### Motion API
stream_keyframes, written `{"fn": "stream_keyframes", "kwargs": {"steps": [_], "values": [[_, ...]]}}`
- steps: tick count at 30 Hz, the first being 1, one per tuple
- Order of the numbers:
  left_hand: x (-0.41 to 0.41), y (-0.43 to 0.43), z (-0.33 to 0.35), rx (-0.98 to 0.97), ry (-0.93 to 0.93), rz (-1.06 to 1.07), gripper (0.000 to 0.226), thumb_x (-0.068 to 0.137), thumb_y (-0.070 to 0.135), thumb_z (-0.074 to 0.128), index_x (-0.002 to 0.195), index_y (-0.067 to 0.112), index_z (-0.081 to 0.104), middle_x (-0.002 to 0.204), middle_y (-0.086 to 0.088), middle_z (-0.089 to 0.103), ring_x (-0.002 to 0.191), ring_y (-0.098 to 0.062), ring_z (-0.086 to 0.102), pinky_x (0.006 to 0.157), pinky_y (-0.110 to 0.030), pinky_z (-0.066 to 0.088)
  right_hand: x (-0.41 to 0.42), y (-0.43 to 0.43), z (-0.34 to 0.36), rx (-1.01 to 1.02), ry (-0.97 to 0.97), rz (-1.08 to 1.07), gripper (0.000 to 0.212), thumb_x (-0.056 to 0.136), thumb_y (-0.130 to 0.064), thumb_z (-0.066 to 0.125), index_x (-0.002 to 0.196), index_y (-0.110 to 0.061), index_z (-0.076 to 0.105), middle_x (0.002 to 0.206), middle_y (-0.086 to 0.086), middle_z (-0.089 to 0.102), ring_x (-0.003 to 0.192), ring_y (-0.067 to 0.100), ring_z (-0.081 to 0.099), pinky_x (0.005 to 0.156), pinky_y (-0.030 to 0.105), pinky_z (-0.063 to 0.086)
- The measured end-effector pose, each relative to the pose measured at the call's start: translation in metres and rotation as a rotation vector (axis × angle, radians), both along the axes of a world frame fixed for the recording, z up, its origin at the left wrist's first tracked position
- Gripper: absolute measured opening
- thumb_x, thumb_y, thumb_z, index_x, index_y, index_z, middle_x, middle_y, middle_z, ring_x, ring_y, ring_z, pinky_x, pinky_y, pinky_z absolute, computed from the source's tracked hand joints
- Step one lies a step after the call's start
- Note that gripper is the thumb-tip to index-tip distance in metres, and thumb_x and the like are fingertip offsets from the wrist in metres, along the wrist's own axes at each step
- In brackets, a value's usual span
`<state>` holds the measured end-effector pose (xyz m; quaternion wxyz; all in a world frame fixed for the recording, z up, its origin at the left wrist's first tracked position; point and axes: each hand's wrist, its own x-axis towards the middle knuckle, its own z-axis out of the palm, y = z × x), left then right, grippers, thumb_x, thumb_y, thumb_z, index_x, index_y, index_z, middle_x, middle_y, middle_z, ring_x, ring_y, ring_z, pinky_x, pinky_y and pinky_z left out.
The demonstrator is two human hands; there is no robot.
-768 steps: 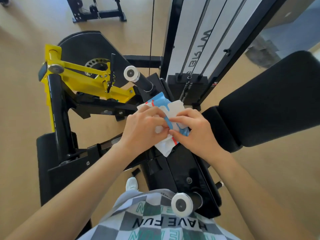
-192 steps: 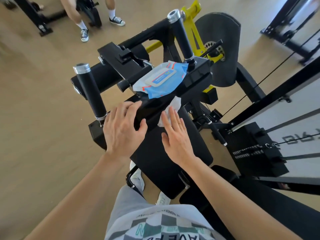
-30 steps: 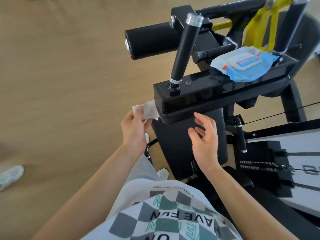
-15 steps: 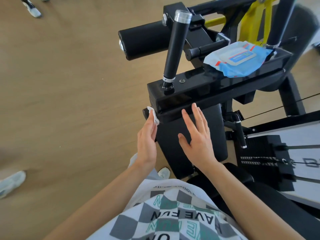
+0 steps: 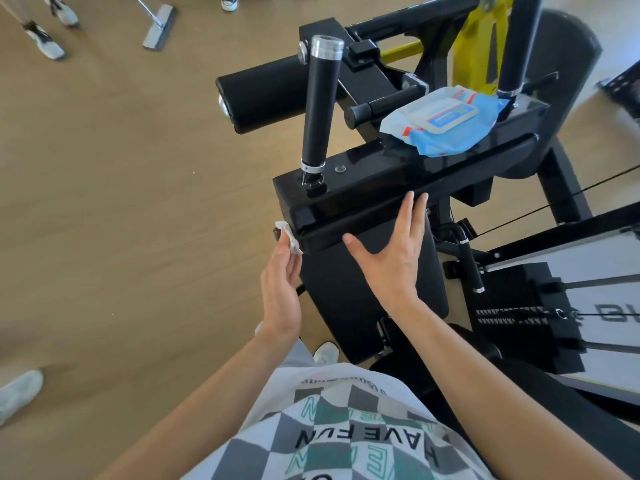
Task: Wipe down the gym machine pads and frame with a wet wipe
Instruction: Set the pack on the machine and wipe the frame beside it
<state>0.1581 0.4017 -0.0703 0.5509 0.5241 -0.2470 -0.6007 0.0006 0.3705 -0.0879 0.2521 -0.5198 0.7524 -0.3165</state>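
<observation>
So the left hand (image 5: 280, 299) is pressing the wet wipe (image 5: 288, 240) against the 9 o'clock end of the glossy black frame beam (image 5: 381, 174). Its fingers are looking pretty much straight, with the wipe getting squashed between the fingertips and the metal rather than balled up in a fist. The right hand (image 5: 391, 265) is sitting just at 3 o'clock of the left one. It's lying open and holding nothing, fingers spreading flat over the black pad (image 5: 341, 306) and the tips reaching up onto the beam's front edge. The blue wipes pack (image 5: 446, 123) is lying flat on top of the beam, out toward 1 o'clock in the view. A black upright handle (image 5: 320, 98) is sticking up out of the beam's near-left end, with a roller pad (image 5: 263, 95) poking out at 9 o'clock of it. The weight stack (image 5: 519, 317) is sitting over at 3 o'clock, well apart from both hands.
</observation>
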Motion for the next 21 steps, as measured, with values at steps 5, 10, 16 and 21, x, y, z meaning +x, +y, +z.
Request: {"fn": "stream_keyframes", "kwargs": {"steps": [5,10,16,21], "values": [[-0.004,0.016,0.0,-0.032,-0.031,-0.033,0.048,0.11,0.033,0.035,0.149,0.011,0.051,0.148,0.003,0.058,0.142,-0.01,0.048,0.124,-0.042,0.032,-0.002,0.0,0.0,-0.006,-0.042,0.0,0.117,0.081,-0.05,0.08,0.163,-0.027,0.0,0.169,-0.01,-0.014,0.151,0.003,-0.013,0.125,0.052,0.024],[0.004,-0.021,0.006,-0.063,-0.049,-0.017,0.056,0.105,0.038,0.032,0.137,0.002,0.059,0.132,0.003,0.068,0.13,-0.01,0.057,0.122,-0.042,0.034,-0.003,0.0,0.001,-0.001,-0.054,-0.001,0.116,0.081,-0.048,0.081,0.163,-0.028,0.001,0.169,-0.012,-0.014,0.148,-0.001,-0.014,0.124,0.046,0.027],[0.003,-0.035,0.004,0.035,-0.121,0.048,0.038,0.112,0.033,0.039,0.101,0.032,0.076,0.103,0.013,0.077,0.106,0.003,0.068,0.106,-0.03,0.047,-0.01,0.001,0.0,-0.022,-0.062,0.029,0.111,0.084,-0.04,0.081,0.163,-0.025,0.005,0.17,-0.008,-0.01,0.156,0.013,-0.005,0.122,0.046,0.028],[-0.008,-0.009,0.003,0.073,-0.156,0.136,0.027,0.107,0.02,0.055,0.117,0.005,0.075,0.105,-0.003,0.077,0.105,-0.009,0.07,0.105,-0.031,0.053,-0.015,0.002,-0.003,-0.044,-0.054,0.05,0.107,0.086,-0.032,0.081,0.163,-0.024,0.006,0.17,-0.005,-0.007,0.156,0.015,-0.002,0.121,0.05,0.033]]}}
